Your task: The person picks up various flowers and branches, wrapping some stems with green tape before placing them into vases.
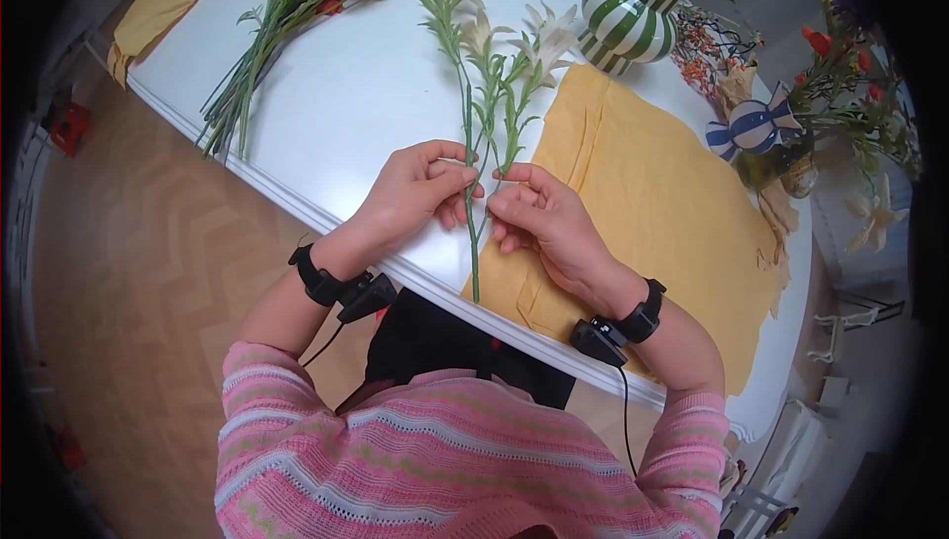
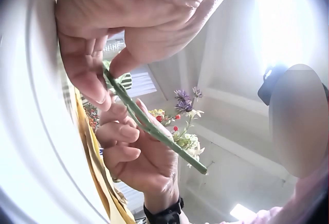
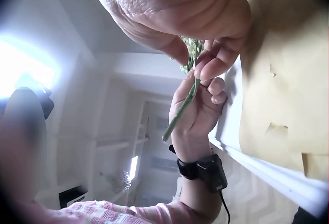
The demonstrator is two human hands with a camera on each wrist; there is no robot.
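**Flower spray (image 1: 488,86) pinched at the left edge of the yellow cloth (image 1: 652,213)**

The white table (image 1: 336,74) runs under everything, showing bare to the left of the cloth. The cloth covers much of its right side and reaches the near edge. Well to the left of the cloth, toward the far side, lies a bundle of flower stems (image 1: 252,74).

The spray is held above the cloth's near left border, its long axis running roughly from the person toward the far side. Its pale blooms point past the cloth's far left corner; its cut end comes back over the near left corner.

Just beyond the cloth's far edge is a green-striped vase (image 1: 633,20); beside its far right edge is a blue-striped vase (image 1: 756,126).

The left hand (image 1: 415,193), left of the cloth, pinches the thick main stem (image 1: 472,252) with no visible gap and is the nearer to it. The right hand (image 1: 549,218), over the cloth's left part, pinches a thinner stalk just beside it. From both grips the blooms lie beyond and the bare stem end toward the person. Where stalk and stem join cannot be told.

No brand, label or writing is readable, even on the black wrist cameras (image 1: 368,296).
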